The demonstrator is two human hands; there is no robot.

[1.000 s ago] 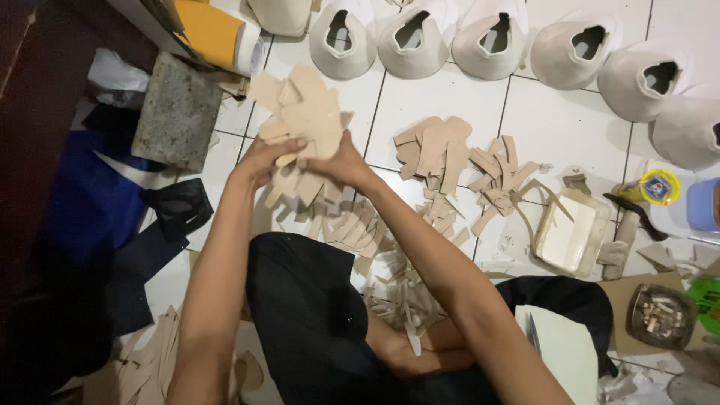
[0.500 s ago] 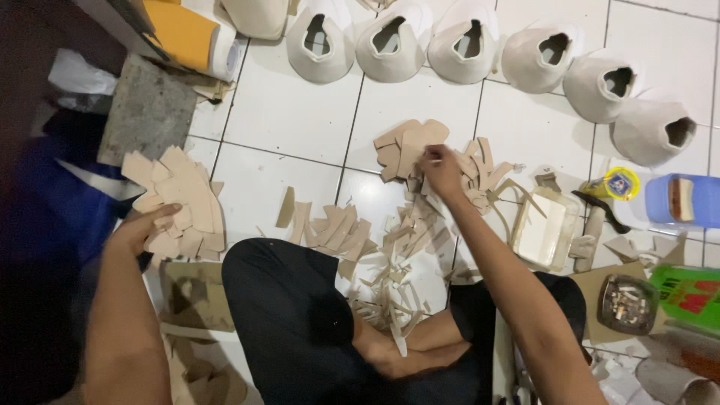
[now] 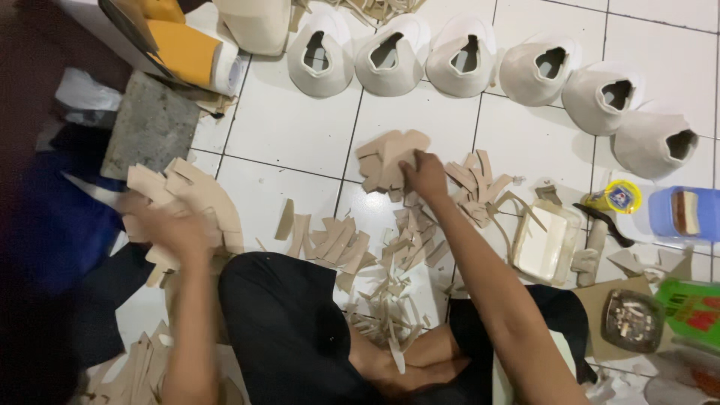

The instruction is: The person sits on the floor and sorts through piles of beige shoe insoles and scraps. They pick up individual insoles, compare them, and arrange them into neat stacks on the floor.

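Observation:
I sit cross-legged on a white tiled floor. My left hand [image 3: 169,225] is blurred and rests on a stack of beige cut leather pieces [image 3: 199,196] at the left, gripping it. My right hand [image 3: 424,174] reaches forward and closes its fingers on another stack of beige pieces [image 3: 386,157] in the middle of the floor. Loose beige strips and offcuts [image 3: 337,244] lie scattered between my knees and the stacks.
Several pale shoe uppers [image 3: 465,56] stand in a row along the top. A grey stone slab [image 3: 150,124] and a yellow roll [image 3: 191,52] lie at upper left. A glue tray [image 3: 546,244], a small yellow tin [image 3: 619,196], a blue box [image 3: 686,214] and an ashtray [image 3: 631,321] sit at the right.
My left hand carried its stack from the middle to the left and lowered it. My right hand let go of that stack and moved onto the centre pile.

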